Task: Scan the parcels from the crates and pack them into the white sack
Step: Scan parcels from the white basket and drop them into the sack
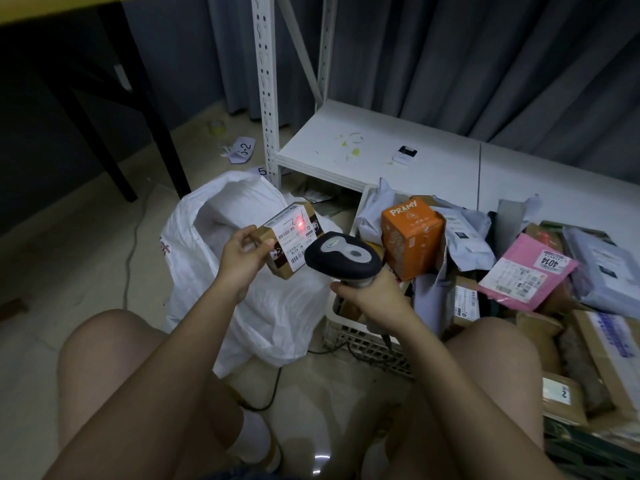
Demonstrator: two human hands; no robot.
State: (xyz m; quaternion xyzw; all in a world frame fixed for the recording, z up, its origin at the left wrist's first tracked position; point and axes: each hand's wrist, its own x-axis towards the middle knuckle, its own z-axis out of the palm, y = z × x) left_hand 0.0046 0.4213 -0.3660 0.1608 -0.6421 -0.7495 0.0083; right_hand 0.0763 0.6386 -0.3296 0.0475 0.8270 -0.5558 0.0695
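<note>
Over the open mouth of the white sack (pixel 242 271), I hold a small brown box (pixel 290 240) up in my left hand (pixel 242 256), thumb and curled fingers pinching its near end, while my right hand (pixel 372 296) is wrapped round the handle of the scanner (pixel 341 256). The scanner's head points up and to the left at the box, and a red dot (pixel 300 226) glows on the white label (pixel 294 233) that wraps the box's top face (so the beam is on the label, though I can't tell whether it sits on a barcode or beside one). I judge this to be the scanning step for this parcel, with the packing still to come. The box's long axis runs from my left hand away and to the right, tilted so the labelled face looks toward the scanner and me. Next, I expect, the beam needs to cross one of the barcodes near the box's nearer end, which calls for a slight turn of either wrist; then the box only has to be lowered, since the sack gapes right beneath it. The white crate (pixel 363 337) just to the right is heaped with more parcels, among them an orange box (pixel 412 237) and a pink mailer (pixel 526 271).
</note>
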